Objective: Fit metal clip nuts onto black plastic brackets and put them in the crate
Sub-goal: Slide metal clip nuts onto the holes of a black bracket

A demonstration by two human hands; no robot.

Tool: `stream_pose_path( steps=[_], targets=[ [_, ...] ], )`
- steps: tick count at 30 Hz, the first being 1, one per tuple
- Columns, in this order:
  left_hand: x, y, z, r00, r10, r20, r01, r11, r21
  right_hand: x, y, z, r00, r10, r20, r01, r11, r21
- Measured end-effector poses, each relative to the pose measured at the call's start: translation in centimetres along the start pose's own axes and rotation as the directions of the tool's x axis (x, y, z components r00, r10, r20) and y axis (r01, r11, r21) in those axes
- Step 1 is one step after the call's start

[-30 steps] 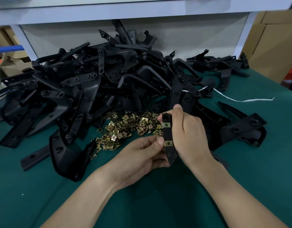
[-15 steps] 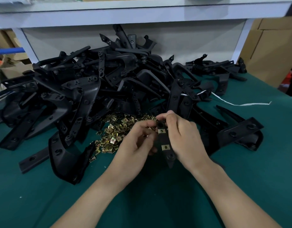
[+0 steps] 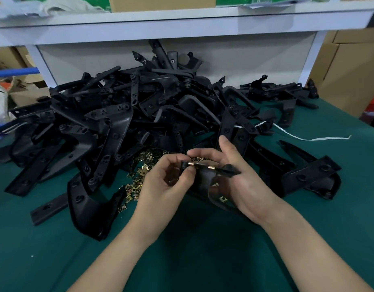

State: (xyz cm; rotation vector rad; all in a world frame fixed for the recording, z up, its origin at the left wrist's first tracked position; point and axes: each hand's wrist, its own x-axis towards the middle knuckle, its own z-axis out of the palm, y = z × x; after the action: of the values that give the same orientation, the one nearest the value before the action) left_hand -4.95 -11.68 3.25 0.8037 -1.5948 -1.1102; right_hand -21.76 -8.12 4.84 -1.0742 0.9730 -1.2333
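Pinched at its left end by the left hand (image 3: 167,186) and gripped underneath by the right hand (image 3: 243,182), the bracket (image 3: 230,170) is being held crosswise, fitted clip nuts (image 3: 211,167) nearest the left hand; no crate visible.

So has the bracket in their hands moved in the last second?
Yes. Against the clip nut pile, the bracket has tipped from upright to crosswise, edge-on.
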Motion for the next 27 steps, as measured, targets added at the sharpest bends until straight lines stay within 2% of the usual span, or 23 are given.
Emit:
stream_pose_path(
  steps=[3,7,10,12,16,20,27],
  targets=[
    [0.2,0.1,0.0,0.999,-0.044,-0.009,0.043,0.997,-0.061,0.0,-0.5,0.2,0.998,-0.068,-0.008,0.068,0.997,0.047],
    [0.7,0.3,-0.5,0.977,-0.213,-0.015,0.197,0.925,-0.326,0.0,-0.8,0.5,0.989,-0.126,0.081,0.116,0.987,0.114],
    [0.7,0.4,-0.7,0.949,-0.313,0.028,0.295,0.856,-0.424,0.3,0.0,0.9,0.993,-0.119,-0.017,0.119,0.993,0.026],
    [0.7,0.1,-0.5,0.927,-0.376,-0.017,0.333,0.840,-0.428,0.6,0.8,1.5,0.990,-0.062,-0.124,0.067,0.997,0.041],
    [0.8,-0.5,0.0,0.871,-0.489,-0.048,0.434,0.813,-0.388,1.0,1.7,2.7,0.967,0.095,-0.234,-0.045,0.977,0.210],
    [1.0,-0.5,-0.1,0.853,-0.520,-0.051,0.460,0.794,-0.397,1.2,2.1,3.1,0.956,0.149,-0.254,-0.073,0.956,0.285],
    [1.1,-0.7,-0.1,0.860,-0.508,-0.050,0.449,0.799,-0.400,1.1,2.2,3.0,0.953,0.142,-0.268,-0.069,0.962,0.263]
  ],
)
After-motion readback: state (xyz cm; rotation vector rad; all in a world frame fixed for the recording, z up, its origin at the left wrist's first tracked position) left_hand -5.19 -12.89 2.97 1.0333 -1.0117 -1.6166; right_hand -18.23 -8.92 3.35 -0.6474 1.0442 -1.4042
